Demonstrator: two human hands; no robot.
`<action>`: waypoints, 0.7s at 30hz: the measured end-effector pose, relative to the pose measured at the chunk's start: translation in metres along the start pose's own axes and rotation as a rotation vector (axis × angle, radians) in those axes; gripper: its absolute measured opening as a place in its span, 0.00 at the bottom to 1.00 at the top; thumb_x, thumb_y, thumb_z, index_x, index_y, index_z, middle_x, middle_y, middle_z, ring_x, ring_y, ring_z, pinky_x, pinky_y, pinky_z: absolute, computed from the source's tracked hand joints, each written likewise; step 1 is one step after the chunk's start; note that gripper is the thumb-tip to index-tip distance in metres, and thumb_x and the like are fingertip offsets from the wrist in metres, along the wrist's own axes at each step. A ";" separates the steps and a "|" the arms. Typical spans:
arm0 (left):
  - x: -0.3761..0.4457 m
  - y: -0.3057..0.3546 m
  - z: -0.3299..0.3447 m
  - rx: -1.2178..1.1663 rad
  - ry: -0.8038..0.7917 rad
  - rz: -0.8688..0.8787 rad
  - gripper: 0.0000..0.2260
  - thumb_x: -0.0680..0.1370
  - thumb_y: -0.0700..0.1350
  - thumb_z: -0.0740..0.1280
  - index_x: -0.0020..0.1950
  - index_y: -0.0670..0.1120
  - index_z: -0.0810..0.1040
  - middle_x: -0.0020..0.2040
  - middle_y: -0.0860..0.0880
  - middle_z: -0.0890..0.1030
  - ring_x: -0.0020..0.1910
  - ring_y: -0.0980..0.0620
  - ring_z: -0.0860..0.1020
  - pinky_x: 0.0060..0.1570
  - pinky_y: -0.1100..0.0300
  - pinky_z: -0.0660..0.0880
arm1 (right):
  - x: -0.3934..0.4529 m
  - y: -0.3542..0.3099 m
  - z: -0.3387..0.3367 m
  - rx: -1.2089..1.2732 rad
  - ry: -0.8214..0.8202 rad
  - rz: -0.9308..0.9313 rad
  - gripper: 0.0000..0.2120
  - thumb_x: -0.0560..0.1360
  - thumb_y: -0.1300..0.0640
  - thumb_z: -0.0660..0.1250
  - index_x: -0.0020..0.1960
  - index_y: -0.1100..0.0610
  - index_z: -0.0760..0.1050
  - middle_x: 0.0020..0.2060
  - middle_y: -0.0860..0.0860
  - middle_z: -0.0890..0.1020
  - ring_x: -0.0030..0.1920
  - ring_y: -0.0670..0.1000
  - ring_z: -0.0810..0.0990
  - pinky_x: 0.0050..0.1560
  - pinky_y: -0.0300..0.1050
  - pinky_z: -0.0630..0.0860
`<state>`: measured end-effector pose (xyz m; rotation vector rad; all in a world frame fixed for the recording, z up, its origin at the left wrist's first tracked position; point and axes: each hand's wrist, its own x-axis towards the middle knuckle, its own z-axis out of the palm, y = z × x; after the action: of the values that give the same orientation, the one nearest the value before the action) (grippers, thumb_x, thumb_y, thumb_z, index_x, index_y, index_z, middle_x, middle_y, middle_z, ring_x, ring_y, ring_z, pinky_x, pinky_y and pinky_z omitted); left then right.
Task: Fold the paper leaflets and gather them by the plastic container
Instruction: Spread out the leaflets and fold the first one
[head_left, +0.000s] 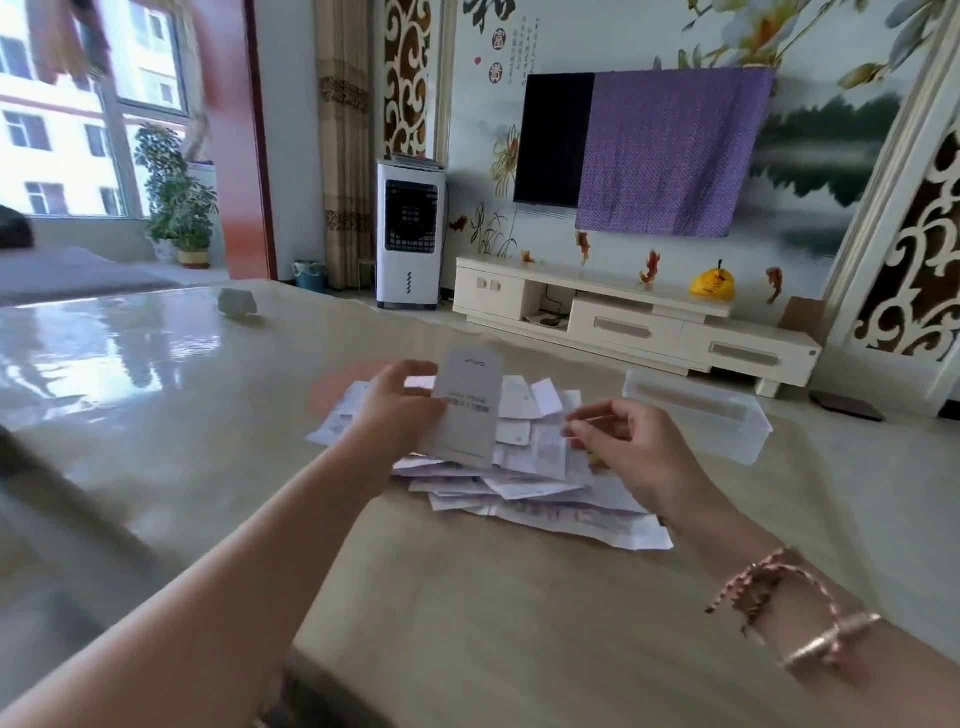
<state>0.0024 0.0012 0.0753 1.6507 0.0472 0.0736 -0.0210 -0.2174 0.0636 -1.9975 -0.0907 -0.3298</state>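
At the centre of the frame we see our left hand (397, 410) pinching a grey leaflet (465, 410) by its left edge, thumb on the near face and fingers behind, so the leaflet stands nearly upright above a loose pile (524, 478) of white papers on the table (467, 597). Printed text runs along the leaflet's middle and a small logo sits near its top edge. Our right hand (628, 447), right of centre, hovers over the pile with its fingers curled; the thumb and forefinger meet near a paper's edge, but we cannot tell whether they grip anything. A braided cord and a bangle (826, 644) circle the right wrist at lower right. The container (696, 415), clear plastic and rectangular, lies just right of the pile, apart from both hands. A small white object (237, 301) rests on the glossy table toward the upper left. Beyond the table, in the upper half of the frame, a TV (553, 137) half covered by a purple cloth (670, 150) hangs above a white cabinet (623, 322), with an air cooler (410, 234) to its left.
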 end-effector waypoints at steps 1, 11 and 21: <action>0.007 -0.004 -0.017 0.035 0.065 -0.005 0.18 0.76 0.31 0.62 0.64 0.44 0.74 0.52 0.41 0.80 0.50 0.42 0.79 0.51 0.48 0.78 | 0.010 -0.003 0.010 -0.100 0.010 -0.077 0.04 0.76 0.59 0.68 0.50 0.55 0.79 0.45 0.49 0.84 0.47 0.46 0.82 0.48 0.38 0.78; 0.032 -0.061 -0.123 0.209 0.425 -0.164 0.20 0.74 0.30 0.56 0.65 0.40 0.73 0.54 0.34 0.79 0.52 0.38 0.79 0.47 0.51 0.75 | 0.075 -0.010 0.134 -0.603 -0.121 -0.426 0.19 0.76 0.61 0.64 0.66 0.56 0.72 0.66 0.53 0.73 0.68 0.53 0.67 0.65 0.42 0.62; 0.037 -0.061 -0.107 0.882 0.393 -0.188 0.17 0.78 0.40 0.55 0.66 0.40 0.68 0.69 0.42 0.66 0.67 0.38 0.61 0.65 0.49 0.62 | 0.092 -0.010 0.168 -0.900 -0.207 -0.600 0.13 0.78 0.57 0.62 0.60 0.50 0.79 0.68 0.49 0.74 0.74 0.52 0.59 0.73 0.48 0.50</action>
<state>0.0321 0.1149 0.0233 2.4769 0.6062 0.2604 0.0970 -0.0698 0.0300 -2.8675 -0.8028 -0.6161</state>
